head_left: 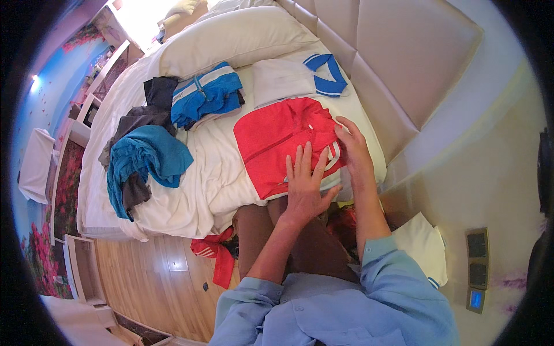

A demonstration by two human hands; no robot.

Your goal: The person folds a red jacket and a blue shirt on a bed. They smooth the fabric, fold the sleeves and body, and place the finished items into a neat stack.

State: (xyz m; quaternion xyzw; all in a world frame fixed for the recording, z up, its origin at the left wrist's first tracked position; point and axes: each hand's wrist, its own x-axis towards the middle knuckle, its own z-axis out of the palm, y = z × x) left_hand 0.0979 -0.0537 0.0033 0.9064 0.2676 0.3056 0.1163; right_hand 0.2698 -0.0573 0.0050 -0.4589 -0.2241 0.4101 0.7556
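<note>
A red zip-front jacket with white trim [277, 140] lies folded on the bed before me. My left hand [305, 179] rests flat on its near part, fingers spread. At the jacket's right side is my right hand [352, 140], its fingers bent over the edge; whether it pinches the cloth I cannot tell. Just beyond the jacket lies a folded white shirt with a blue collar [285, 80]. A blue and white garment [205, 95] sits folded to the left, and nearer me are a crumpled teal garment [151, 151] and dark clothing [140, 119].
A long white pillow [238, 36] lies across the bed's far part. The padded headboard [389, 56] runs along the right. Below the bed edge, a red garment with white stripes [223, 259] hangs over the wooden floor [151, 277]. A white garment [422, 248] is beside my right elbow.
</note>
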